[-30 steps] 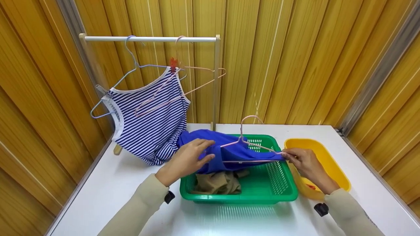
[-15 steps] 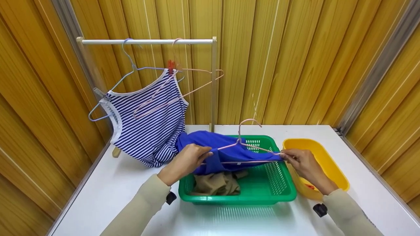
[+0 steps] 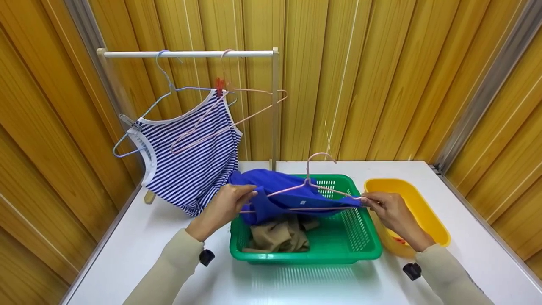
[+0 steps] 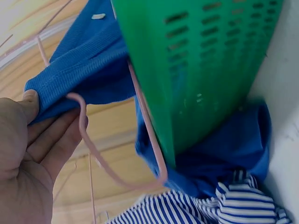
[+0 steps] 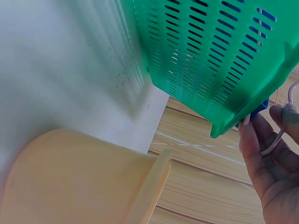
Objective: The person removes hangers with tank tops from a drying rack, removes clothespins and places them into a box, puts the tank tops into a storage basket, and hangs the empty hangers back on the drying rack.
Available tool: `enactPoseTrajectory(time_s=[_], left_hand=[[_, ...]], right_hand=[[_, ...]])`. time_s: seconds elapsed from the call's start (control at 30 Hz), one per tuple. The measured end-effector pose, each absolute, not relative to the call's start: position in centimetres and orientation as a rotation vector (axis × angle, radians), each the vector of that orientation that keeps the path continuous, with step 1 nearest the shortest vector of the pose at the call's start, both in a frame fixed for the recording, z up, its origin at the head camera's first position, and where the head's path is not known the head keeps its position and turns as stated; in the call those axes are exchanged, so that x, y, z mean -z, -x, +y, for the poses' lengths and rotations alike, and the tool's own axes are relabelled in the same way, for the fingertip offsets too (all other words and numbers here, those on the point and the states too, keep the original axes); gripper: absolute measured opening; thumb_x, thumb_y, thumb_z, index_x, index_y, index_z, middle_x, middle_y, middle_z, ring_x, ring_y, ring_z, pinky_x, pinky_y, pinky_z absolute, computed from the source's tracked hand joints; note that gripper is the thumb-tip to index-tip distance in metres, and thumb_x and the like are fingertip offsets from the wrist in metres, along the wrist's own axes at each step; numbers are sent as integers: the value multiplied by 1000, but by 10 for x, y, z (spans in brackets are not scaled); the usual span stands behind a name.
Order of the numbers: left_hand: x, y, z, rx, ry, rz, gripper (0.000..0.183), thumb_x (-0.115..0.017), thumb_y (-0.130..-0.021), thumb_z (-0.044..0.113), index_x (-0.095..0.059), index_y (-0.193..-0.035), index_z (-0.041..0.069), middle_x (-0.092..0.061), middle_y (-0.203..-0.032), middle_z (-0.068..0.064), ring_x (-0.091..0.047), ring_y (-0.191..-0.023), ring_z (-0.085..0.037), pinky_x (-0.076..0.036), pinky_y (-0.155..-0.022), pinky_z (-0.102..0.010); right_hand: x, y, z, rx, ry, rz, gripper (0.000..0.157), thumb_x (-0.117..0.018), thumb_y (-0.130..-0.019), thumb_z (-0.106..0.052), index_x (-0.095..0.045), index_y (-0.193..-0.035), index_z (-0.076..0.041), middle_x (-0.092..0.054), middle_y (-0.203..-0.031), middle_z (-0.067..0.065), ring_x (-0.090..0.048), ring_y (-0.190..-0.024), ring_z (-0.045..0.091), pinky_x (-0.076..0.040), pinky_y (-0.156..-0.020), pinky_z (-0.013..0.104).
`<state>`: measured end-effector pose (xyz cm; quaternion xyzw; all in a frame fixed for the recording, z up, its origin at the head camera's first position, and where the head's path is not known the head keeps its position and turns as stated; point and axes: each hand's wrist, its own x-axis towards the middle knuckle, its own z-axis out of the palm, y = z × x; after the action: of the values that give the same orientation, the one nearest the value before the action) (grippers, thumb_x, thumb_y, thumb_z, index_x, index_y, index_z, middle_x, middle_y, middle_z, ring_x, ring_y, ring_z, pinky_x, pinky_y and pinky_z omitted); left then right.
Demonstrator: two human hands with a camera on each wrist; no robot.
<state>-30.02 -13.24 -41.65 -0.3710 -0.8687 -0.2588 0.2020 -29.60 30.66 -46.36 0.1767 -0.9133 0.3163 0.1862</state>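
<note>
A blue shirt (image 3: 271, 180) with a small white label lies over the green basket (image 3: 305, 256), a pink wire hanger (image 3: 308, 167) partly inside it, hook up. Between thumb and fingers my left hand (image 3: 224, 207) pinches the shirt's left edge. In the left wrist view that ribbed edge (image 4: 70, 77) is drawn out beside the hanger's bare left end (image 4: 100, 161). On the other side my right hand (image 3: 391, 212) grips the hanger's right end together with a bit of blue cloth; the right wrist view shows its fingers (image 5: 252, 154) at the basket's rim.
A brown cloth (image 3: 275, 237) lies in the basket. The yellow bin (image 3: 436, 218) stands at the right. On the rack (image 3: 190, 54) hang a striped tank top (image 3: 190, 156), held by a red clothespin (image 3: 219, 84) and a grey clothespin (image 3: 128, 121), and another pink hanger (image 3: 258, 114).
My left hand has closed on the shirt's edge and moved left, drawing the cloth outward along the hanger. The white label now shows more. My right hand has stayed in place.
</note>
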Motion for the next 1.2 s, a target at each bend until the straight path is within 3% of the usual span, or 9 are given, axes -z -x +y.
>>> enactPoseTrajectory(time_s=[0.23,0.47,0.73,1.0,1.2], left_hand=[[427,295,-160,779,903,-2425,19,-55,-100,12,-68,-109,3,-73,-84,-8,-69,-69,-17,-56,-65,-20],[443,292,-184,778,805,-2434,13,-60,-97,9,-69,-106,6,-72,-80,-6,-58,-63,-6,-54,-61,-21],[462,293,-204,763,735,-2509,7,-63,-94,5,-68,-100,6,-66,-75,-2,-49,-61,-6,-48,-56,-21],[484,297,-209,799,730,-2623,11,-64,-91,0,-66,-86,10,-69,-77,0,-56,-65,-6,-50,-59,-21],[495,302,-202,820,821,-2595,16,-61,-88,-6,-67,-83,8,-67,-72,-4,-57,-63,-4,-51,-58,-22]], right_hand=[[464,295,305,-915,-486,-2553,17,-65,-94,-14,-75,-104,-6,-76,-90,7,-72,-80,27,-56,-68,19],[467,297,306,-879,-482,-2523,14,-66,-93,-12,-76,-101,-7,-75,-86,4,-71,-75,19,-52,-66,13],[467,296,308,-895,-498,-2543,16,-64,-94,-12,-75,-105,-7,-76,-91,6,-74,-80,22,-54,-69,14],[466,297,308,-871,-496,-2535,16,-64,-94,-14,-75,-104,-8,-76,-89,3,-71,-76,16,-51,-68,12],[466,297,307,-902,-499,-2541,16,-64,-94,-12,-75,-104,-6,-76,-89,7,-73,-79,24,-51,-68,10]])
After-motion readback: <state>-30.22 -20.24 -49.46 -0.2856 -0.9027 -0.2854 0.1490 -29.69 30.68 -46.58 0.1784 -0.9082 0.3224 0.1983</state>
